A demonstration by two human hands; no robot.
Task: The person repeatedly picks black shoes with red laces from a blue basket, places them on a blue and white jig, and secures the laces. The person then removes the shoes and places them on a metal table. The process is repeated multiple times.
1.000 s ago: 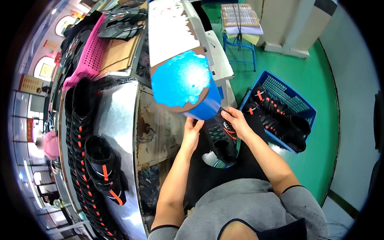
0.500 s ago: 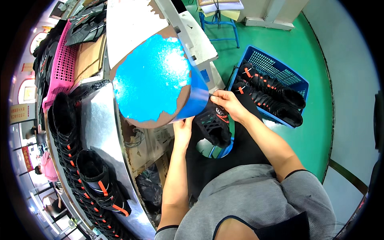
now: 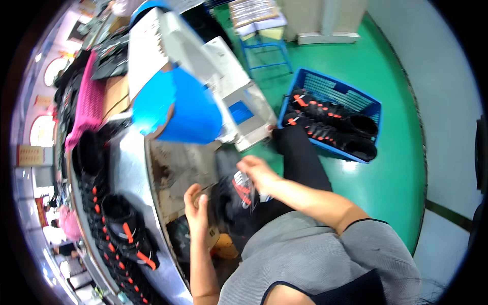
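My right hand [image 3: 260, 175] is closed on a black shoe upper [image 3: 239, 195], which hangs low over my lap. Red and white marks show on the upper's side, and motion blurs part of it. To its left, my left hand [image 3: 197, 207] is raised with thumb and fingers apart, holding nothing. Beyond both hands stands a machine with a bright blue cover [image 3: 193, 109], its edge ragged where brown shows through.
A blue basket [image 3: 373, 117] on the green floor at right holds black shoes with orange tabs. Along the metal bench [image 3: 133, 168] at left stand a row of similar shoes and a pink basket [image 3: 86, 104]. A blue-legged stool [image 3: 267, 63] carries stacked papers.
The shoe upper has come away from the blue-covered machine, down toward my lap in my right hand. My left hand has let go and moved left. The whole view has shifted.
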